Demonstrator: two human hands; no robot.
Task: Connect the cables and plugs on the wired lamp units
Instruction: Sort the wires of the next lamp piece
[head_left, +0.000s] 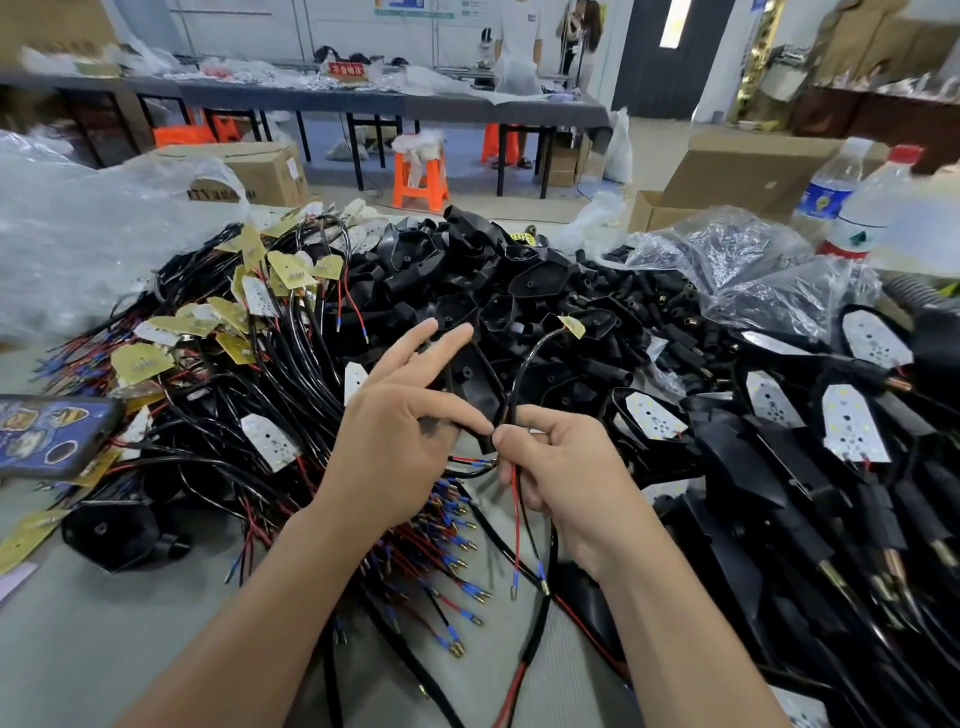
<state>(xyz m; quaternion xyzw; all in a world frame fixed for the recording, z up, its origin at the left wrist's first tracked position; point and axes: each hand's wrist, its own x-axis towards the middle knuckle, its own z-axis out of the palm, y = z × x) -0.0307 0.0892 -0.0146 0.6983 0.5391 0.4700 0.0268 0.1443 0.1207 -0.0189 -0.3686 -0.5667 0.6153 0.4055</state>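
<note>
My left hand (400, 431) pinches a black lamp housing (480, 387) between thumb and a curled finger, with two fingers stretched out. My right hand (558, 467) pinches a black sheathed cable (524, 371) just beside the housing. That cable arcs up to a small yellow circuit board (573, 326). Its red and black wires (516, 525) hang below my right hand and end in blue-sleeved metal plugs (540, 579). The two hands almost touch at the fingertips.
A heap of wired yellow and white LED boards (218, 338) lies left. Loose black housings (493, 275) pile up in the middle. Assembled lamp units (831, 441) are at right. A phone (52, 434) rests at left, bottles (852, 208) and plastic bags behind.
</note>
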